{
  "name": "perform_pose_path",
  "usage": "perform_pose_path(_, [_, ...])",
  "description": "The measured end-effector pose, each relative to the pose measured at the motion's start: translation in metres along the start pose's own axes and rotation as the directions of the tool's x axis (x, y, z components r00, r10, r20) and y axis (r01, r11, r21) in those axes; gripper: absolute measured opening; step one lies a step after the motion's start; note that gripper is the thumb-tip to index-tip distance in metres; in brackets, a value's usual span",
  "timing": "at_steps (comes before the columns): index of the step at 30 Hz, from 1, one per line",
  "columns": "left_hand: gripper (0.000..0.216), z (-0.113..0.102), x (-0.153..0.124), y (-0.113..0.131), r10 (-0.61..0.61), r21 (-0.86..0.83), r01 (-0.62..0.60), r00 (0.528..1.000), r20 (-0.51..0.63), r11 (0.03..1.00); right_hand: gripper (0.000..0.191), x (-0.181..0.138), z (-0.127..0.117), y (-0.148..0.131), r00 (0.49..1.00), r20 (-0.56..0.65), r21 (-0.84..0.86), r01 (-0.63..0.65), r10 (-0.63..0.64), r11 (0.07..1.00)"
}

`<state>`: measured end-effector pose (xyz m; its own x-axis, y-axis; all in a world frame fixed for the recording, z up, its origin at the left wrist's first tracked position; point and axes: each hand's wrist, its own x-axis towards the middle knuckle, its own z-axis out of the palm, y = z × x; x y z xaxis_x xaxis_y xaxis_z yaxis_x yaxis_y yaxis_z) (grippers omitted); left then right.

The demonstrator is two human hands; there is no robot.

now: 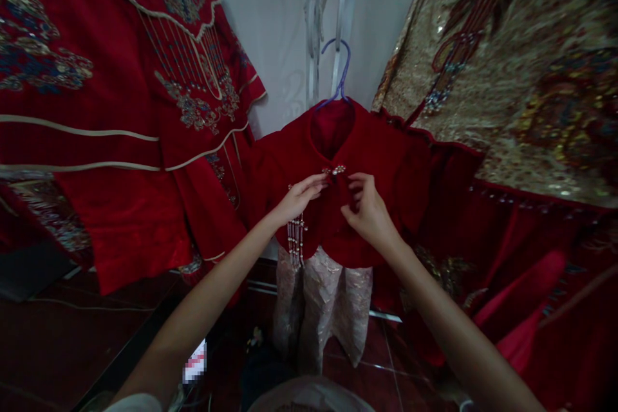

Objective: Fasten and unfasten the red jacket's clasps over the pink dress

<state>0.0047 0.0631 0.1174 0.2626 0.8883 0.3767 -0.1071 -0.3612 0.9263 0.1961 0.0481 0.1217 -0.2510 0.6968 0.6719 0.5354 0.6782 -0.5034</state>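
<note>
Here, in the head view, a small red velvet jacket (381, 161) is seen hung on a purple hanger (338, 74) between embroidered gowns, a beaded clasp (335, 170) at its collar. Its front edges below the clasp are pinched by the left hand (297, 199) and right hand (369, 209), each grip closed on the cloth.

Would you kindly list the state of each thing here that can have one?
Red jacket: hanging on the hanger, front pinched at the clasp.
Purple hanger: hooked on the rack.
Clasp: cannot tell whether fastened.
Left hand: pinching the jacket front.
Right hand: pinching the jacket front.
</note>
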Motion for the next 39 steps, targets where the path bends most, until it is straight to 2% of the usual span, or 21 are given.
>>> perform_pose_path(2, [0.039, 0.0, 0.002, -0.009, -0.003, 0.032, 0.004, 0.999, -0.038, 0.999, 0.027, -0.001, -0.022, -0.007, 0.989, 0.083, 0.071, -0.124, 0.118, 0.99])
perform_pose_path(4, [0.042, 0.004, 0.005, -0.019, 0.019, 0.083, -0.013, 0.997, -0.072, 0.996, 0.016, -0.003, -0.04, -0.022, 0.982, 0.149, 0.201, -0.146, 0.117, 0.969])
perform_pose_path(8, [0.042, 0.023, 0.001, -0.03, 0.126, 0.152, -0.111, 0.987, -0.097, 0.982, 0.02, -0.006, -0.055, -0.052, 0.96, 0.279, 0.457, -0.127, -0.007, 0.88])
perform_pose_path(11, [0.03, 0.031, -0.014, -0.025, 0.205, 0.205, -0.161, 0.955, -0.215, 0.966, 0.022, -0.009, -0.052, -0.06, 0.924, 0.378, 0.551, -0.173, -0.059, 0.817])
perform_pose_path(13, [0.02, 0.029, -0.026, -0.019, 0.261, 0.305, -0.147, 0.889, -0.377, 0.941, 0.024, -0.01, -0.046, -0.059, 0.887, 0.454, 0.584, -0.221, -0.088, 0.781])
perform_pose_path(15, [0.015, 0.019, -0.037, -0.017, 0.345, 0.436, -0.1, 0.775, -0.53, 0.894, 0.026, -0.01, -0.037, -0.057, 0.854, 0.513, 0.589, -0.271, -0.093, 0.762])
perform_pose_path(17, [0.016, 0.007, -0.044, -0.02, 0.41, 0.527, -0.032, 0.669, -0.62, 0.849, 0.026, -0.008, -0.026, -0.054, 0.851, 0.518, 0.576, -0.275, -0.084, 0.77])
perform_pose_path(18, [0.02, 0.002, -0.046, -0.024, 0.415, 0.541, -0.002, 0.644, -0.642, 0.841, 0.025, -0.006, -0.02, -0.053, 0.86, 0.504, 0.567, -0.257, -0.083, 0.782])
perform_pose_path(20, [0.03, -0.006, -0.047, -0.032, 0.382, 0.516, 0.015, 0.654, -0.653, 0.856, 0.024, -0.002, -0.004, -0.048, 0.891, 0.445, 0.541, -0.191, -0.086, 0.819])
perform_pose_path(22, [0.038, -0.008, -0.046, -0.038, 0.34, 0.464, -0.009, 0.693, -0.636, 0.886, 0.022, 0.004, 0.013, -0.041, 0.933, 0.352, 0.481, -0.115, -0.071, 0.869])
perform_pose_path(25, [0.039, -0.006, -0.044, -0.044, 0.3, 0.38, -0.052, 0.714, -0.633, 0.924, 0.019, 0.014, 0.037, -0.029, 0.975, 0.217, 0.362, -0.042, -0.041, 0.931])
perform_pose_path(31, [0.029, -0.005, -0.042, -0.042, 0.225, 0.238, -0.088, 0.732, -0.643, 0.967, 0.02, 0.027, 0.066, -0.016, 0.991, 0.127, 0.318, 0.008, -0.051, 0.948])
perform_pose_path(39, [0.032, -0.002, -0.044, -0.031, 0.165, 0.14, -0.097, 0.743, -0.648, 0.985, 0.021, 0.028, 0.075, -0.02, 0.99, 0.099, 0.278, 0.065, -0.096, 0.958])
